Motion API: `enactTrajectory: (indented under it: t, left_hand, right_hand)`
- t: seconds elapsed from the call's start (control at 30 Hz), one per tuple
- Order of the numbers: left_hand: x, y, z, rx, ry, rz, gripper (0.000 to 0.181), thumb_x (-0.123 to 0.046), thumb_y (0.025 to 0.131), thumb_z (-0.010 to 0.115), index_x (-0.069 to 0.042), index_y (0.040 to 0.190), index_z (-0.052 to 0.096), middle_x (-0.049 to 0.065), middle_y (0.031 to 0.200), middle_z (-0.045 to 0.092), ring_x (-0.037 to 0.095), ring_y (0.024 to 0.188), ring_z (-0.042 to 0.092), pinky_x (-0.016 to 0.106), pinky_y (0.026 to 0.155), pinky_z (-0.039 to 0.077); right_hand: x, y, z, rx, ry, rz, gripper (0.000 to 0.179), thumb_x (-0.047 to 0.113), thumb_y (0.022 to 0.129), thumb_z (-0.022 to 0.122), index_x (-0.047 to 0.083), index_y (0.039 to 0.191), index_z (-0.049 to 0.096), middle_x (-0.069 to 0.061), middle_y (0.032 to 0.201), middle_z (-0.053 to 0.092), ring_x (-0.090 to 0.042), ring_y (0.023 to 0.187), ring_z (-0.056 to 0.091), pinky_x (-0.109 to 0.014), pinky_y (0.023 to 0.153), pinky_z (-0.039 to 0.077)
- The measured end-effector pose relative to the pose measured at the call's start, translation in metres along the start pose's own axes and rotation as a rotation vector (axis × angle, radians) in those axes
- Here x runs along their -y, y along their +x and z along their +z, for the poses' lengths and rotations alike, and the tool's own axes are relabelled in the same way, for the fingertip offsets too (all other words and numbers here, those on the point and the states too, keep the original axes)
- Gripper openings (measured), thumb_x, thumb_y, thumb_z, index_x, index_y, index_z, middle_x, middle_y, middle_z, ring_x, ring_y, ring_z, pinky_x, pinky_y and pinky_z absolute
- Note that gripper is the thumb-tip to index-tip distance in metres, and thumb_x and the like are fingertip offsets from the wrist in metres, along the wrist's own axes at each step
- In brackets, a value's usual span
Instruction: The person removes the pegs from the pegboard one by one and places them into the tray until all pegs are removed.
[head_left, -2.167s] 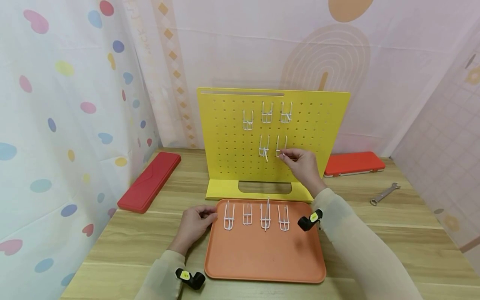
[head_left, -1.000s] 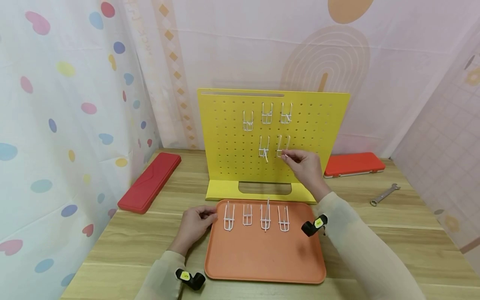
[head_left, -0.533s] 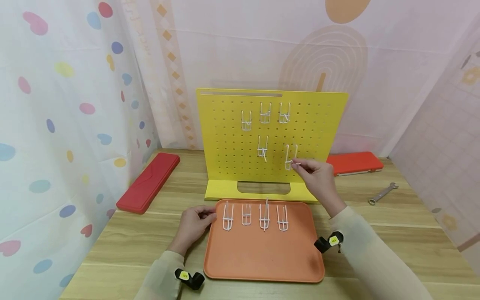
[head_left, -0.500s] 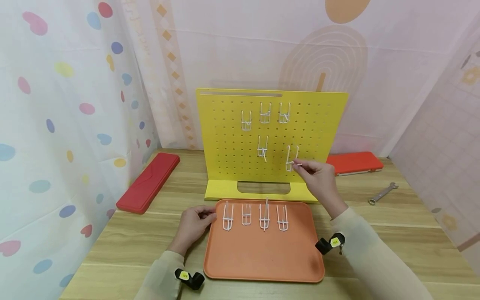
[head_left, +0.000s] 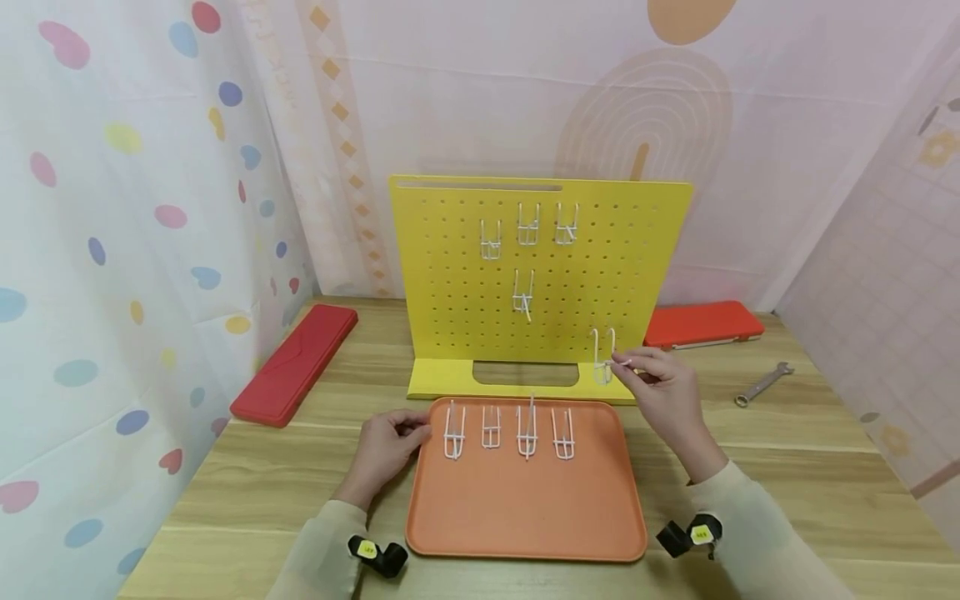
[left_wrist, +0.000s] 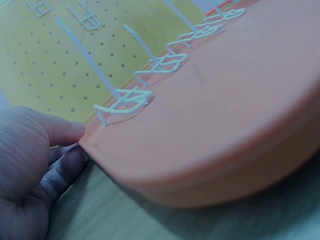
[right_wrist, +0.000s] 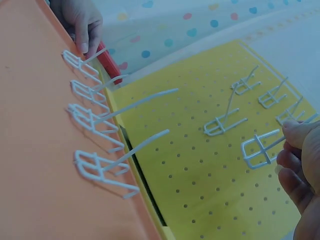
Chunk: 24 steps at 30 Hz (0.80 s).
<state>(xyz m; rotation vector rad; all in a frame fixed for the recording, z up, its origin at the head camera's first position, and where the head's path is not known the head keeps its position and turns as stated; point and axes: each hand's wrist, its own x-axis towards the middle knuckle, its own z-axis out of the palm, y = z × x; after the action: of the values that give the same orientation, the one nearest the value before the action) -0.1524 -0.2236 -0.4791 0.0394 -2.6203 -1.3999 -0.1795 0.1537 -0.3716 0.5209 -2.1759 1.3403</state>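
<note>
My right hand [head_left: 667,402] pinches the prong of a white wire pegboard hook [head_left: 603,363] between thumb and fingertips. The hook hangs upright in front of the lower right of the yellow pegboard [head_left: 457,321], off its holes. In the right wrist view, the hook's looped frame [right_wrist: 257,141] points away from the fingers. My left hand [head_left: 381,452] grips the far left corner of the orange tray [head_left: 525,512], thumb on top of the rim and fingers below. Several like hooks lie in a row along the tray's far side, including a white hook [head_left: 564,443] at the right end.
On the pegboard hang three hooks higher up and one hook [head_left: 523,297] lower down. A dark red case [head_left: 296,367] lies at left; a bright red case [head_left: 705,323] lies behind at right. A wrench [head_left: 763,385] rests on the wooden table [head_left: 795,467].
Earlier the hook in my right hand was against the board beside the lower hook. It has come away from the board, moving down and right. My left hand stays at the tray corner.
</note>
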Motion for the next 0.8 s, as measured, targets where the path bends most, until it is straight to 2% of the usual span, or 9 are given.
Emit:
enactTrajectory:
  t: [0.13,0.33,0.47,0.63,0.8]
  left_hand:
    - [0.0,0.001,0.0,0.001,0.001,-0.006,0.013,-0.009,0.082,0.076,-0.009,0.095,0.076,0.0,0.08,0.069,0.012,0.074,0.062,0.024,0.065,0.05]
    - [0.0,0.001,-0.001,0.005,0.008,-0.004,0.014,-0.01,0.082,0.076,-0.009,0.096,0.076,0.0,0.081,0.07,0.012,0.074,0.062,0.024,0.065,0.05]
    - [-0.001,0.001,-0.001,0.007,0.011,-0.004,0.013,-0.01,0.082,0.076,-0.009,0.096,0.076,0.0,0.081,0.069,0.012,0.074,0.062,0.024,0.065,0.05]
    - [-0.001,0.001,0.0,0.006,0.015,0.004,0.013,-0.009,0.082,0.076,-0.008,0.095,0.076,0.0,0.081,0.07,0.012,0.074,0.062,0.023,0.065,0.05]
    - [-0.002,0.001,0.0,0.009,0.011,-0.003,0.014,-0.009,0.082,0.076,-0.007,0.096,0.076,0.001,0.081,0.07,0.012,0.074,0.062,0.023,0.065,0.05]
  right_hand:
    - [0.01,-0.01,-0.006,0.02,0.008,0.031,0.01,-0.009,0.079,0.072,-0.007,0.089,0.074,-0.018,0.09,0.072,0.004,0.076,0.063,-0.011,0.063,0.048]
    - [0.006,-0.025,-0.007,0.042,0.029,0.054,0.009,-0.01,0.079,0.072,-0.007,0.087,0.074,-0.019,0.089,0.072,0.004,0.077,0.064,-0.013,0.063,0.049]
    - [-0.004,-0.034,-0.005,0.083,0.051,0.096,0.009,-0.007,0.081,0.071,-0.006,0.09,0.074,-0.018,0.09,0.072,0.0,0.078,0.065,-0.015,0.063,0.051]
    - [-0.021,-0.044,0.0,0.163,0.101,0.166,0.011,-0.002,0.086,0.068,-0.006,0.095,0.073,-0.018,0.095,0.071,-0.011,0.083,0.068,-0.018,0.067,0.052]
    - [-0.046,-0.053,0.009,0.184,0.086,0.184,0.012,0.001,0.087,0.069,0.0,0.096,0.075,-0.013,0.094,0.072,-0.011,0.082,0.066,-0.019,0.065,0.052]
